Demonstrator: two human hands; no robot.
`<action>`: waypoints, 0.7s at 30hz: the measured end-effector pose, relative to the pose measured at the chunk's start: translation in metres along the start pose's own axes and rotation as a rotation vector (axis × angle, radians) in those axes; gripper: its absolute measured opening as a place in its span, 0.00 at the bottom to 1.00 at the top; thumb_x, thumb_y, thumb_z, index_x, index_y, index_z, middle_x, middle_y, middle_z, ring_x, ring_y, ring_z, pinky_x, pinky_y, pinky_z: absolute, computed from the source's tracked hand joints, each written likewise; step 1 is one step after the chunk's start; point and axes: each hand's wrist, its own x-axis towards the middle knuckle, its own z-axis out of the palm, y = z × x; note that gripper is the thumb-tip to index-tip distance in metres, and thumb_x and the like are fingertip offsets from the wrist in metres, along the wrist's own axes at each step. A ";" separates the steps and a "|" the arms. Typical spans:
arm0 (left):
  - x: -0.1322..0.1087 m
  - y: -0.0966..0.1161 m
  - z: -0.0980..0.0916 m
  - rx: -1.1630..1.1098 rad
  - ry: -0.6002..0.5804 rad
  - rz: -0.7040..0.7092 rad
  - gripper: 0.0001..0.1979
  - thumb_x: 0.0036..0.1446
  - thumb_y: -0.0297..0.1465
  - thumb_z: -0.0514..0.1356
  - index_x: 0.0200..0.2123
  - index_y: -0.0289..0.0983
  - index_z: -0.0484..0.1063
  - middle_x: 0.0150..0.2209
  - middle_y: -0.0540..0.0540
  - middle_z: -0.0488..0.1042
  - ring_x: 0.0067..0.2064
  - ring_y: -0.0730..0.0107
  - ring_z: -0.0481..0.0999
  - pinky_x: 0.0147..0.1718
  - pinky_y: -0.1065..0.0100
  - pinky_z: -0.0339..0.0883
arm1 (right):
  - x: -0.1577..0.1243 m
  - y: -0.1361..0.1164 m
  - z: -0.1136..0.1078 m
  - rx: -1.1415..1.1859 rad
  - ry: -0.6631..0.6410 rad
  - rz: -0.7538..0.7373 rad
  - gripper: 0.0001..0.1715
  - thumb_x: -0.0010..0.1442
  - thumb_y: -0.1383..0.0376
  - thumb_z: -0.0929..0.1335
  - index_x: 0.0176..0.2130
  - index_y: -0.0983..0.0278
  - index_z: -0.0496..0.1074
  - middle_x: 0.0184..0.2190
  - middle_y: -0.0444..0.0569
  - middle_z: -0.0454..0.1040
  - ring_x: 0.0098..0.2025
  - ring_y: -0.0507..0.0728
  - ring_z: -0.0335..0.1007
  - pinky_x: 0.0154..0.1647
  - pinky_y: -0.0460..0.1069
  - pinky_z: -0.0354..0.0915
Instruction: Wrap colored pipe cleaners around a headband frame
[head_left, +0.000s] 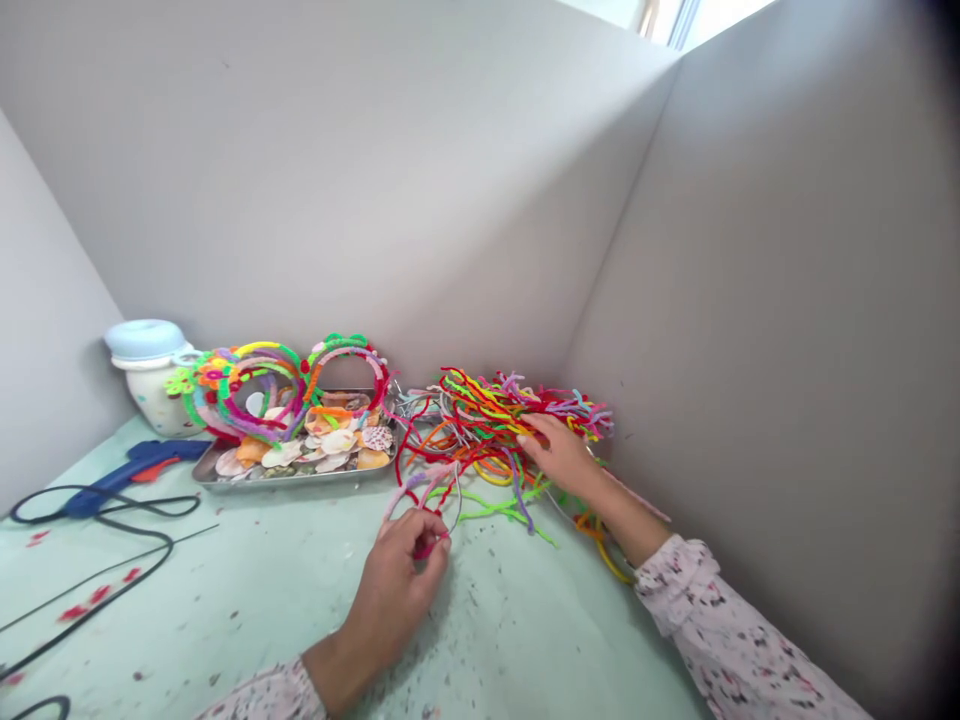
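My left hand [401, 570] is closed, thumb and fingertips pinching a pink and purple pipe-cleaner loop [412, 484] just above the table. Red and grey strands hang beside that loop, and its lower part is hidden by my fingers. Farther right, my right hand [556, 453] reaches onto a tangled pile of pipe cleaners [480, 410] in red, yellow, green, orange and purple. Its fingers are stretched out and touch the pile, though their tips are partly lost among the strands. Loose green pipe cleaners [499, 507] lie in front of the pile.
A metal tray [300, 480] of seashells [330, 445] stands at the back left, with colourful pipe-cleaner headbands [262, 400] on top. Left of it are a blue glue gun [127, 475], its black cord [161, 555] and a white jar [154, 385] with a blue lid. Grey walls [375, 200] enclose the table.
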 end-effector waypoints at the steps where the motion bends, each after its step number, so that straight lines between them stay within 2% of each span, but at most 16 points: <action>1: 0.000 0.000 0.000 0.000 -0.002 0.000 0.07 0.59 0.33 0.52 0.33 0.38 0.68 0.31 0.48 0.72 0.35 0.65 0.68 0.37 0.65 0.62 | 0.003 0.000 -0.004 0.006 0.023 0.022 0.20 0.63 0.58 0.61 0.50 0.64 0.71 0.49 0.53 0.73 0.50 0.57 0.69 0.50 0.52 0.64; 3: 0.000 -0.001 0.001 -0.002 -0.001 -0.005 0.07 0.59 0.33 0.52 0.34 0.38 0.68 0.31 0.48 0.71 0.34 0.65 0.68 0.37 0.65 0.62 | 0.013 0.001 -0.012 0.001 0.077 0.066 0.21 0.65 0.58 0.57 0.46 0.63 0.73 0.44 0.52 0.75 0.46 0.57 0.70 0.46 0.51 0.65; 6: 0.001 -0.001 0.001 -0.009 0.002 -0.011 0.08 0.60 0.34 0.52 0.34 0.38 0.68 0.31 0.48 0.71 0.34 0.65 0.68 0.36 0.65 0.62 | 0.034 0.004 -0.018 -0.040 0.129 0.107 0.21 0.65 0.59 0.56 0.44 0.64 0.73 0.44 0.54 0.74 0.46 0.58 0.69 0.48 0.52 0.62; 9: 0.000 -0.001 0.001 -0.015 0.001 -0.006 0.07 0.59 0.33 0.52 0.34 0.38 0.68 0.31 0.48 0.71 0.35 0.65 0.68 0.36 0.65 0.62 | 0.055 0.011 -0.014 -0.096 0.092 0.108 0.18 0.60 0.62 0.63 0.47 0.64 0.72 0.48 0.55 0.73 0.51 0.62 0.66 0.52 0.55 0.59; 11: 0.000 0.000 0.001 -0.016 0.003 -0.004 0.07 0.59 0.33 0.52 0.33 0.38 0.68 0.31 0.47 0.71 0.35 0.65 0.68 0.37 0.65 0.62 | 0.062 0.017 -0.005 -0.128 0.039 0.107 0.27 0.51 0.64 0.69 0.51 0.66 0.70 0.52 0.58 0.71 0.52 0.65 0.65 0.53 0.56 0.58; 13: 0.000 0.000 0.001 -0.016 0.004 -0.004 0.07 0.58 0.32 0.52 0.33 0.38 0.68 0.31 0.47 0.71 0.35 0.65 0.68 0.37 0.65 0.62 | 0.062 0.022 0.004 -0.152 -0.011 0.111 0.32 0.46 0.66 0.71 0.52 0.67 0.69 0.48 0.60 0.74 0.49 0.66 0.68 0.51 0.57 0.59; 16: 0.000 0.001 0.001 -0.020 0.002 -0.011 0.06 0.58 0.32 0.52 0.33 0.38 0.68 0.30 0.48 0.71 0.35 0.65 0.67 0.37 0.65 0.61 | 0.052 0.025 0.011 -0.178 -0.020 0.090 0.27 0.48 0.70 0.69 0.50 0.64 0.71 0.44 0.56 0.76 0.48 0.64 0.69 0.52 0.56 0.57; 18: 0.001 0.002 0.001 -0.022 0.004 -0.011 0.06 0.58 0.31 0.52 0.32 0.38 0.68 0.30 0.48 0.71 0.35 0.65 0.67 0.37 0.65 0.61 | 0.047 0.025 0.008 -0.195 0.030 0.081 0.27 0.51 0.70 0.67 0.52 0.65 0.68 0.47 0.56 0.74 0.50 0.63 0.67 0.54 0.56 0.55; 21: 0.002 0.003 0.001 -0.015 0.012 -0.004 0.06 0.57 0.31 0.53 0.32 0.38 0.68 0.30 0.48 0.71 0.35 0.65 0.67 0.37 0.65 0.60 | 0.049 0.023 -0.009 -0.217 0.121 0.080 0.27 0.55 0.69 0.64 0.55 0.68 0.64 0.47 0.58 0.72 0.50 0.64 0.66 0.53 0.57 0.56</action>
